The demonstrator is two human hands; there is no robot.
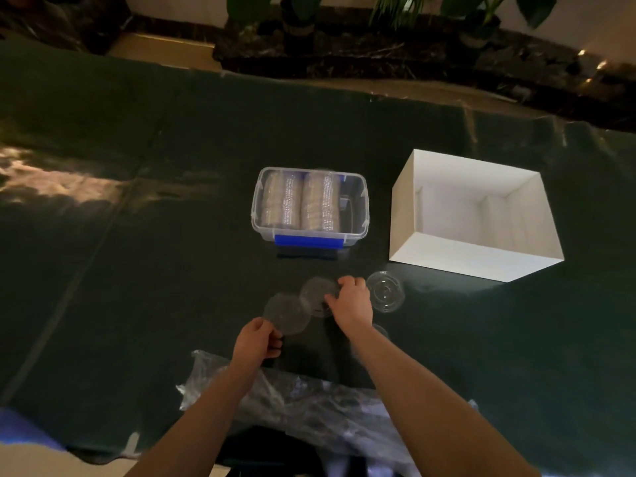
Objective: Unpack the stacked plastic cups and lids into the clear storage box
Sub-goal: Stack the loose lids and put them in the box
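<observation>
clear plastic lid [286, 313] pinched in the left hand [255, 342] grip. right hand [351, 302] grip closes on a second lid [318, 296]; beyond both grips, the storage box [311, 206] holds stacked cups [303, 203].

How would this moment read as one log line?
left hand: holds clear round plastic lid | right hand: on second lid | clear storage box: part-filled

Clear storage box [358, 215] (blue latch [308, 241]), white carton [475, 256], dark green cloth [137, 235]
</observation>
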